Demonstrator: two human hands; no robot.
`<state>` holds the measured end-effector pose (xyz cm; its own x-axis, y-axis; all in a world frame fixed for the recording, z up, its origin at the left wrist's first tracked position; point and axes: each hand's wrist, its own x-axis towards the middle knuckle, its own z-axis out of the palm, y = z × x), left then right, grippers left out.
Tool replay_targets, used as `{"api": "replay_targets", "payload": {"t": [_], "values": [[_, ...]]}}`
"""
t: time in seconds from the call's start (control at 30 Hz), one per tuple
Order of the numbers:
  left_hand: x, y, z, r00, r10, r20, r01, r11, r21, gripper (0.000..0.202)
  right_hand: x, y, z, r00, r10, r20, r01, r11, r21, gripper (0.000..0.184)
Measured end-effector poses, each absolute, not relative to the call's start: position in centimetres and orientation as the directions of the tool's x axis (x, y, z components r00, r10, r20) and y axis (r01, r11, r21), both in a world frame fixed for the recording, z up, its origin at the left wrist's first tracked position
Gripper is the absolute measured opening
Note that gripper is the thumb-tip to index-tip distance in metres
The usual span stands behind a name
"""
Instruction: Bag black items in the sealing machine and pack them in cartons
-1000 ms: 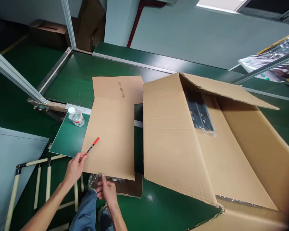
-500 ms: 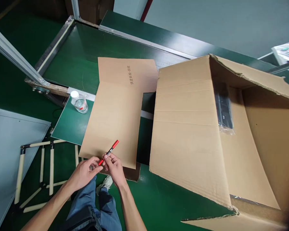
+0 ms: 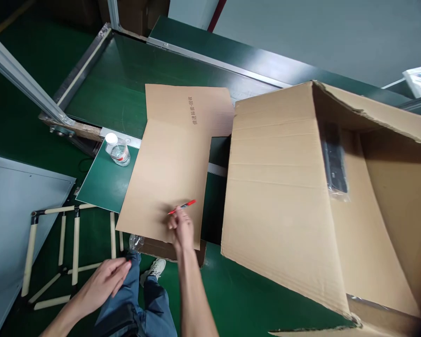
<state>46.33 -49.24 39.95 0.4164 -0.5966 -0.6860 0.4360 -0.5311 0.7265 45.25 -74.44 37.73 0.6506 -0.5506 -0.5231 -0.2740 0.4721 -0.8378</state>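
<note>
now that the left hand has drawn away, seemingly pinching the red cap, the right hand alone pinches the uncapped pen over cardboard.

dark chinese characters on cardboard sheet, ending "科技-回收"; bottle label too small to read.

Matt cardboard sheet, creased cardboard box, smooth plastic pen

On my feed I see a green bench bearing 1 cardboard sheet and 1 open box. On its side panel, beside the sheet, sits 1 water bottle.
</note>
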Motion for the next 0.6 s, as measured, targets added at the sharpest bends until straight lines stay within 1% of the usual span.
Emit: {"api": "replay_targets", "payload": {"t": [0.03,0.07,0.1,0.13,0.17,0.2,0.23,0.27,0.3,0.33,0.37,0.4,0.43,0.5,0.6], "values": [[46.3,-48.0,39.7,0.430,-0.562,-0.706,0.442,-0.551,0.708,0.056,45.4,-75.5,37.5,0.641,-0.574,-0.510,-0.268,0.455,-0.849,0.054],[46.7,-47.1,39.3,0.486,-0.503,-0.715,0.431,-0.574,0.697,0.057,45.5,-76.2,37.4,0.644,-0.578,-0.502,-0.274,0.438,-0.856,0.051],[47.4,-46.6,38.8,0.569,-0.437,-0.697,0.393,-0.599,0.697,0.058,45.6,-76.5,37.2,0.651,-0.575,-0.495,-0.284,0.420,-0.862,0.047],[48.7,-46.8,38.2,0.659,-0.389,-0.644,0.323,-0.627,0.709,0.058,45.5,-76.4,37.0,0.660,-0.568,-0.491,-0.297,0.403,-0.866,0.045],[50.3,-47.6,37.5,0.735,-0.380,-0.561,0.216,-0.653,0.726,0.054,45.5,-75.8,36.8,0.667,-0.564,-0.487,-0.308,0.387,-0.869,0.043],[52.3,-48.9,36.7,0.803,-0.399,-0.443,0.086,-0.658,0.748,0.050,45.4,-75.0,36.6,0.669,-0.567,-0.481,-0.315,0.370,-0.874,0.040],[54.5,-50.6,35.8,0.836,-0.461,-0.298,-0.078,-0.637,0.767,0.048,45.4,-73.9,36.4,0.665,-0.578,-0.473,-0.318,0.354,-0.880,0.037],[56.9,-52.6,34.9,0.810,-0.565,-0.156,-0.265,-0.590,0.763,0.047,45.4,-72.9,36.1,0.658,-0.594,-0.463,-0.319,0.337,-0.886,0.035],[59.4,-54.6,33.9,0.747,-0.664,-0.033,-0.435,-0.526,0.730,0.045,45.4,-72.0,35.8,0.650,-0.611,-0.452,-0.319,0.321,-0.892,0.032],[61.6,-56.6,32.9,0.656,-0.753,0.045,-0.570,-0.456,0.683,0.043,45.5,-71.2,35.5,0.647,-0.621,-0.442,-0.320,0.305,-0.897,0.030],[63.7,-58.4,32.0,0.568,-0.818,0.086,-0.661,-0.392,0.639,0.040,45.6,-70.6,35.1,0.648,-0.625,-0.434,-0.323,0.290,-0.901,0.027],[65.4,-59.9,31.0,0.502,-0.860,0.097,-0.716,-0.350,0.604,0.038,45.8,-70.2,34.8,0.652,-0.623,-0.431,-0.329,0.280,-0.902,0.025],[66.7,-61.3,30.2,0.472,-0.876,0.098,-0.745,-0.336,0.577,0.036,46.0,-69.8,34.6,0.659,-0.617,-0.429,-0.335,0.270,-0.903,0.024],[68.2,-63.2,28.8,0.463,-0.880,0.109,-0.770,-0.338,0.542,0.034,46.7,-69.3,34.0,0.681,-0.601,-0.420,-0.344,0.244,-0.907,0.024],[68.7,-64.6,27.7,0.499,-0.850,0.169,-0.776,-0.351,0.524,0.031,47.8,-68.6,33.0,0.702,-0.598,-0.386,-0.346,0.187,-0.919,0.030]]}}
